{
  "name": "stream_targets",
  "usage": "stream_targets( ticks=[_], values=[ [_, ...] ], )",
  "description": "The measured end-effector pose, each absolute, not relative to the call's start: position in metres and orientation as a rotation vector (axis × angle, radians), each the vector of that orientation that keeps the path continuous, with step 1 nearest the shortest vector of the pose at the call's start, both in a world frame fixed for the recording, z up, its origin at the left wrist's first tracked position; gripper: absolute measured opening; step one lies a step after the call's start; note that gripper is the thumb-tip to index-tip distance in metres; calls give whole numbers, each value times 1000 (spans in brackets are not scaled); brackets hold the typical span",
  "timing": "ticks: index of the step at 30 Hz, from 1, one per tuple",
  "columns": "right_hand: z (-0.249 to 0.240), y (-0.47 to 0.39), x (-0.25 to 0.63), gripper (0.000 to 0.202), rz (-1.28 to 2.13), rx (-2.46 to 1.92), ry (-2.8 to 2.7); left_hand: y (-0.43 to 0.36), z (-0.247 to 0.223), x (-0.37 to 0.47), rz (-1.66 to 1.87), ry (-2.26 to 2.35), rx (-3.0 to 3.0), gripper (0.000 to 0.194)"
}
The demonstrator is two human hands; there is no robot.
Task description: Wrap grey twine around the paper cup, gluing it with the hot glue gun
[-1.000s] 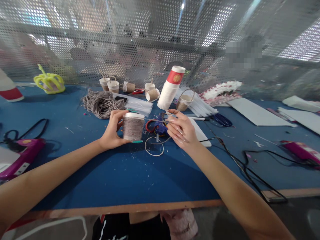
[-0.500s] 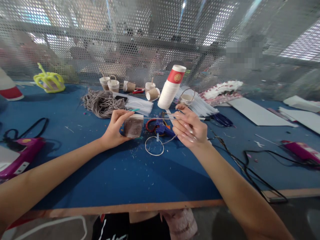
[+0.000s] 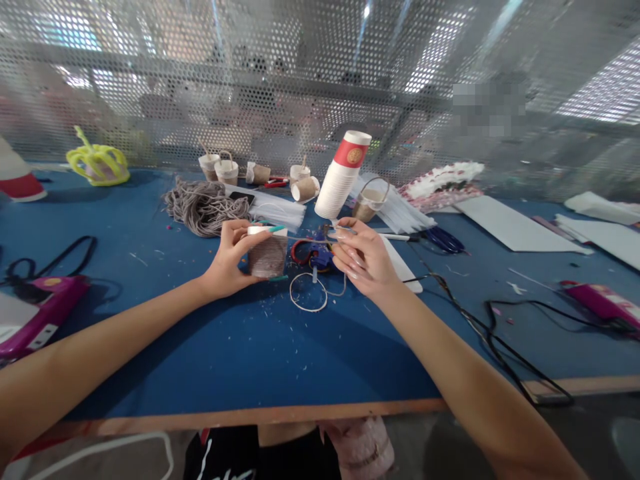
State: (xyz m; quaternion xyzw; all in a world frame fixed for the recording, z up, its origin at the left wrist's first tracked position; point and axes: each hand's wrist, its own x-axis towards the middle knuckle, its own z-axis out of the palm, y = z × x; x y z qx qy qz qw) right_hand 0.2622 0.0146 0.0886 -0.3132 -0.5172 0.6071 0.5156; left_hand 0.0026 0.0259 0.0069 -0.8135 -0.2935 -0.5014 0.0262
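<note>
My left hand [image 3: 233, 259] grips a small paper cup [image 3: 267, 257] wrapped in grey-brown cord, its thumb along the white rim and fingers round the side and base. From the cup a strand of cord [image 3: 313, 239] runs taut to my right hand [image 3: 364, 257], whose fingertips pinch it. More of the cord hangs below my right hand and meets a loose loop [image 3: 309, 310] on the table. Between the hands, a blue glue gun [image 3: 320, 257] lies beside red-handled scissors [image 3: 300, 252], partly covered by my right hand.
Behind stand a leaning stack of white paper cups [image 3: 337, 187], a bundle of grey cord [image 3: 205, 207] and small cord-wrapped baskets [image 3: 370, 202]. Purple glue guns lie left [image 3: 47, 317] and right [image 3: 605, 303], with black cables [image 3: 500, 347]. White boards [image 3: 520, 225] lie at the right.
My right hand has moved left, closer to the cup, still pinching the cord. My left thumb has shifted slightly along the rim. A small basket behind my right hand shows more fully.
</note>
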Motion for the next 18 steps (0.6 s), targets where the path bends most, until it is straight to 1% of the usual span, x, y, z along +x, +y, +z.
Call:
stream_targets(
  ticks=[6,8,12,15,18],
  values=[
    [86,17,260,19,1411,-773,-1220,27,8,2,-1583,-872,-2526,70],
    [86,18,259,20,1395,-789,-1206,29,7,2,-1623,-814,-2518,72],
    [82,19,256,20,1369,-853,-1179,32,7,2,-1690,-733,-2514,85],
    [79,20,254,21,1362,-905,-1162,31,7,2,-1685,-759,-2517,79],
    [76,20,253,25,1340,-935,-1162,31,5,1,-1707,-759,-2528,75]
  ],
)
